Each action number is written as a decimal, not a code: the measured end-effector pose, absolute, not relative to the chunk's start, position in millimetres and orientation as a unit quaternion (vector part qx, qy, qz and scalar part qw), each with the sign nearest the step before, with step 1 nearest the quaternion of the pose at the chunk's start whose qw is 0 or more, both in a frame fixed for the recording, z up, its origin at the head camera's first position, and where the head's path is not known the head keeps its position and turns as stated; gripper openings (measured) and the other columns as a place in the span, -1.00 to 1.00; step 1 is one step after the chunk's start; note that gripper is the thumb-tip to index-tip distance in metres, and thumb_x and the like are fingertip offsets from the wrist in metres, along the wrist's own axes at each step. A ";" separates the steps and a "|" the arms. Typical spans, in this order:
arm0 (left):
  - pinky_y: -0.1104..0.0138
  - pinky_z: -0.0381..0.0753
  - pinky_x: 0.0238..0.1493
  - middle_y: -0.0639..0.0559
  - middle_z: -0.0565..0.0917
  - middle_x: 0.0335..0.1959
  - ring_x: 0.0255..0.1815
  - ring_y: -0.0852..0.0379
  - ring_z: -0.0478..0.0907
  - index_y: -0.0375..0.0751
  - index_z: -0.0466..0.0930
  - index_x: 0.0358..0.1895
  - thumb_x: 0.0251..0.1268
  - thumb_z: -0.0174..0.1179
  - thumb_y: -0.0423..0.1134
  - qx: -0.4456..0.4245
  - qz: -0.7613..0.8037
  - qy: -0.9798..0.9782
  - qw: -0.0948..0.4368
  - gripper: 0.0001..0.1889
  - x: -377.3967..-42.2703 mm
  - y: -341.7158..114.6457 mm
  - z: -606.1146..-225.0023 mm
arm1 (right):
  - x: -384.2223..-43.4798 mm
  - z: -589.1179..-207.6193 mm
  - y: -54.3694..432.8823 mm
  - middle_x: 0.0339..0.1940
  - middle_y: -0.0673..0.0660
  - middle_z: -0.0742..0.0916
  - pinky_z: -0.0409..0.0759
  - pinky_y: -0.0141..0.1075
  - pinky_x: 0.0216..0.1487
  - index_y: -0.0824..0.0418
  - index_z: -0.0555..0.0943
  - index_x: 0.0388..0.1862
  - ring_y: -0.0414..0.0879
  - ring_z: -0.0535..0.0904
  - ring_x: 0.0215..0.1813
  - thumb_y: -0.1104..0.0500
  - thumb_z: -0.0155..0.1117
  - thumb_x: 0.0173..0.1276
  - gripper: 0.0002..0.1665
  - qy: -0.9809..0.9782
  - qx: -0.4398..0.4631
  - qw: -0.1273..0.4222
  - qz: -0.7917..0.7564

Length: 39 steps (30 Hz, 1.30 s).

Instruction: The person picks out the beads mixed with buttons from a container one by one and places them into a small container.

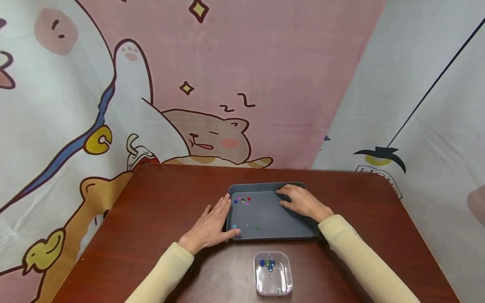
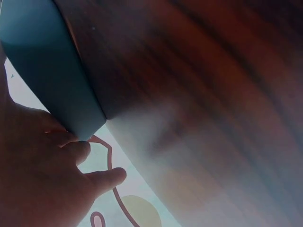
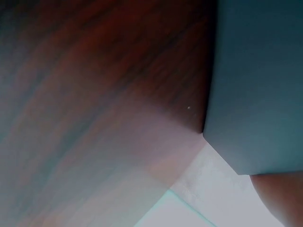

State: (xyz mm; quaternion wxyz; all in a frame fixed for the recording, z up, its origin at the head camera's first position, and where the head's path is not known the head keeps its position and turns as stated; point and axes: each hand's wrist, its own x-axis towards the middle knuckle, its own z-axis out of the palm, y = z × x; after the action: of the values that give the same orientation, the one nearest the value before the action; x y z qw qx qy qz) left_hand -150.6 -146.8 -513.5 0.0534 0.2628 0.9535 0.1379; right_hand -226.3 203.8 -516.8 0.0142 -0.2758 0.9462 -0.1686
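Left grip (image 1: 211, 227) is touching the tray (image 1: 274, 218), straight-fingered; right grip (image 1: 303, 203) is curving inside, hold unclear; printed cloth (image 1: 299, 84) is backing the bench (image 1: 170, 189).

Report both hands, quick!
Left hand: open, at the tray's left side.
Right hand: over the tray's far part; can't tell if it's holding anything.

The left sleeve (image 1: 163, 271) and right sleeve (image 1: 365, 259) are pale yellow, the latter bearing faint markings (image 1: 357, 234).

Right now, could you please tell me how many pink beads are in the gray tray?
2: a farther pink bead and a nearer pink bead, both toward the far left corner of the tray. The right hand may hide others.
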 end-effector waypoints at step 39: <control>-0.21 0.07 0.55 -0.09 -0.13 0.73 0.70 -0.05 -0.10 -0.30 -0.06 0.68 0.36 0.03 0.51 0.259 0.128 0.955 0.064 0.13 -150.6 -146.0 -512.2 | -206.8 -492.4 211.4 0.00 0.09 0.75 0.67 0.01 0.08 0.23 0.79 -0.01 0.03 0.69 0.07 0.20 0.50 0.36 -0.75 0.932 -0.292 -0.066 -0.207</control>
State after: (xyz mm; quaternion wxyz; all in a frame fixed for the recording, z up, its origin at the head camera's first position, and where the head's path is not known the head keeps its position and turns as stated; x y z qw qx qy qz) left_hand -150.6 -146.0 -512.2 0.0638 0.2593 0.9551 0.1284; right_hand -206.8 211.4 -492.4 -0.0661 -0.2915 0.9316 -0.2066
